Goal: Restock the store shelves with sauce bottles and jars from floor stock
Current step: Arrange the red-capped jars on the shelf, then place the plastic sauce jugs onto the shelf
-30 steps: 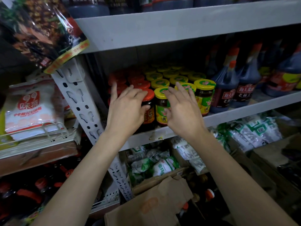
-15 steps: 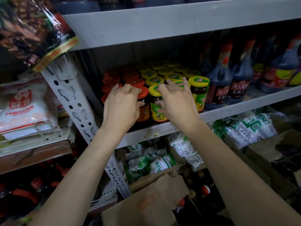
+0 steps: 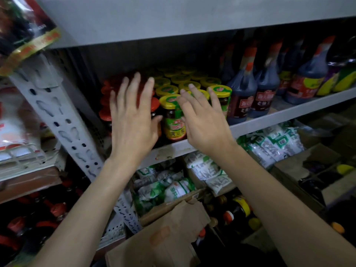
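Fingers spread on left hand (image 3: 133, 122) and right hand (image 3: 205, 125), grasping nothing, yellow-lidded jar (image 3: 173, 120) between, label unreadable

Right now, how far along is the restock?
Done: the shelf carries packed rows of red-lidded jars and yellow-lidded jars, with the front row at the edge. In hand: nothing. The left hand and right hand are open, fingers spread in front of the jars. To do: bottles sit below by the cardboard box.
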Tool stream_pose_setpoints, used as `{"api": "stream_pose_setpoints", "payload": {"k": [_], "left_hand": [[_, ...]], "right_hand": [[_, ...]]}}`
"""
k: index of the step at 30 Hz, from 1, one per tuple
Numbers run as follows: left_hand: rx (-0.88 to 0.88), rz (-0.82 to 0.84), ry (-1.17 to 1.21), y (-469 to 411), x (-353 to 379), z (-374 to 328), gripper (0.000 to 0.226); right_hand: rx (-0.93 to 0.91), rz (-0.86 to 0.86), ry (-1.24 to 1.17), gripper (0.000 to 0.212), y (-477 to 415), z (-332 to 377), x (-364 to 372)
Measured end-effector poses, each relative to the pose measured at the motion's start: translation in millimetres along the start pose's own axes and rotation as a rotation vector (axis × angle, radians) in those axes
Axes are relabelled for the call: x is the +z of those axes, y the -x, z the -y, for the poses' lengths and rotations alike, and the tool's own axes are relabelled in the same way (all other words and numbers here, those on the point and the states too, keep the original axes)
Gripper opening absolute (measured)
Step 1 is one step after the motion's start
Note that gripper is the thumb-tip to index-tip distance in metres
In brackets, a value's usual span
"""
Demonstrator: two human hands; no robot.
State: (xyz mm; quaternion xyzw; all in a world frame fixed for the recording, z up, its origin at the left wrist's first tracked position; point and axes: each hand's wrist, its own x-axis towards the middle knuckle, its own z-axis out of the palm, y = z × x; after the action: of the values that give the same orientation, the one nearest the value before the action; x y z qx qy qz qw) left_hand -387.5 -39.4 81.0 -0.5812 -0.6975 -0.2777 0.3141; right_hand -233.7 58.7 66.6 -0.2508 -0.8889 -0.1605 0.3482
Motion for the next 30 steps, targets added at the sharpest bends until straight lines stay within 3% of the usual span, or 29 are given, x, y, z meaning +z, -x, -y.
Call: {"api": "stream_pose_setpoints", "payload": {"k": [3,5,8,14,17,20,23,26,30], "left_hand": [[0.044,-0.223,0.266,9.0,21.6,-55.4,0.044],[0.052,-0.168,0.455,17.9,44.6,-107.4,0.026],[0.05,0.129,0.659,35.6,79.5,-190.5,0.014],[0.132,0.736,0.821,83.7,123.2,-342.6,0.017],[0.199,0.943,0.847,106.8,142.9,-395.8,0.02],[0.257,1.078,0.796,140.6,162.5,-421.9,0.018],[0.362,1.18,0.652,165.2,190.0,-424.9,0.015],[0.359,1.258,0.583,170.1,221.0,-414.4,0.01],[0.307,1.345,0.523,180.2,248.8,-396.8,0.016]], "right_hand": [[-0.02,-0.094,0.059,0.033,36.0,-23.4,-9.6],[0.053,-0.016,0.074,0.028,70.2,-50.6,-22.1],[0.307,0.133,0.052,0.012,142.4,-96.7,-46.7],[1.074,0.417,0.031,0.011,312.0,-167.3,-100.9],[1.232,0.562,0.036,0.015,389.8,-180.6,-104.4],[1.254,0.766,0.04,0.034,445.5,-179.1,-84.6],[1.133,0.972,0.143,0.046,476.1,-175.5,-61.3],[0.901,0.93,0.205,0.046,480.6,-162.7,-28.7],[0.79,1.016,-0.031,0.055,478.1,-130.3,37.8]]}}
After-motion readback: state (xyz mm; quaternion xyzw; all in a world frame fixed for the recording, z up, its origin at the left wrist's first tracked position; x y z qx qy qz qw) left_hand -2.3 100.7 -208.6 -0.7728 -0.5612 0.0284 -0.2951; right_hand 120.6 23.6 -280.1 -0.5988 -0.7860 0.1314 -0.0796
